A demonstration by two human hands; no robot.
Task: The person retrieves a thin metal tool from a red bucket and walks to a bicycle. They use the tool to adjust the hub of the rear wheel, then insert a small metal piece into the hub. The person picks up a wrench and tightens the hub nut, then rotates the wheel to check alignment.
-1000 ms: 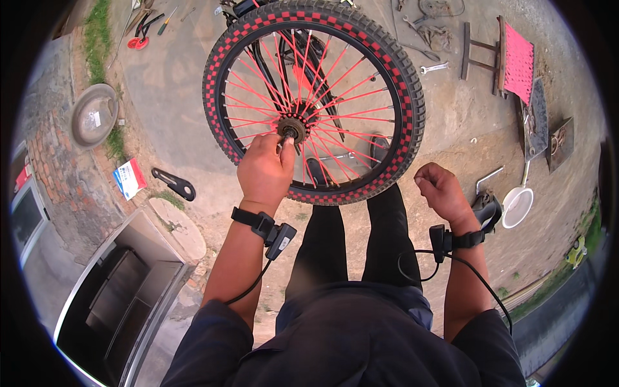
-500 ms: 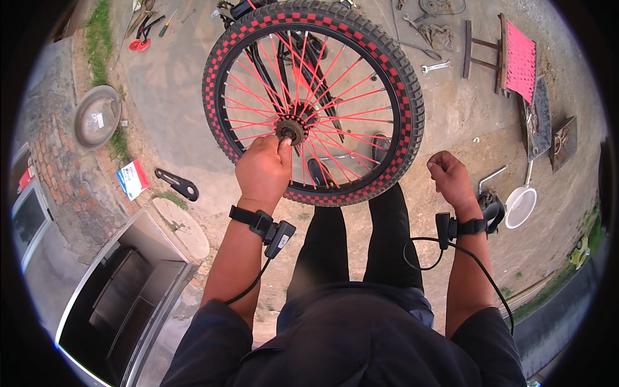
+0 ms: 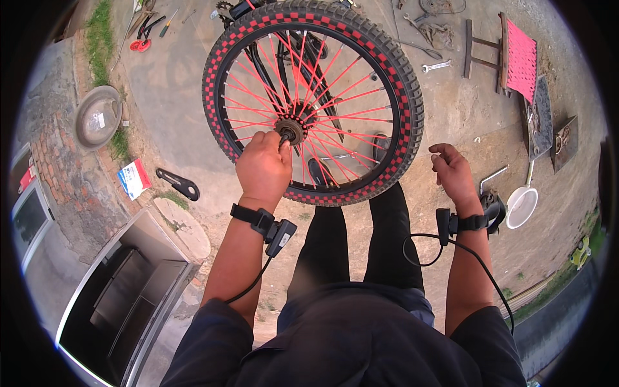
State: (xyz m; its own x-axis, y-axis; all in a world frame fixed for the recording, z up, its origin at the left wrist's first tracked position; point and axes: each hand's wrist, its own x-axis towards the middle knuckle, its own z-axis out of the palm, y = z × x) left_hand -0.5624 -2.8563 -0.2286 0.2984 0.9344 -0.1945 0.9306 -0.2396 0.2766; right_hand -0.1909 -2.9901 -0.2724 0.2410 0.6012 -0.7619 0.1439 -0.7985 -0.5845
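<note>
A bicycle wheel (image 3: 407,122) with a black knobby tyre, a red-and-black checkered band and red spokes stands in front of me. My left hand (image 3: 263,164) is closed round the end of the axle (image 3: 284,137), which sticks out of the hub (image 3: 295,129). Its thumb and forefinger pinch the axle; the other fingers are curled. To the right of the tyre, my right hand (image 3: 453,171) hovers apart from everything. Its fingers are loosely bent with the forefinger and thumb apart, and nothing shows in it.
Behind the wheel lies a dark bicycle frame (image 3: 261,74). A wrench (image 3: 436,66), a pink woven stool (image 3: 520,61) and a white basin (image 3: 521,208) are on the right. On the left are a metal basin (image 3: 98,118), a box (image 3: 134,179) and a black flat part (image 3: 177,184).
My right hand's fingers have loosened from a fist, and the forefinger has lifted away from the thumb. My left hand has shifted only slightly at the axle; the wheel stays in place.
</note>
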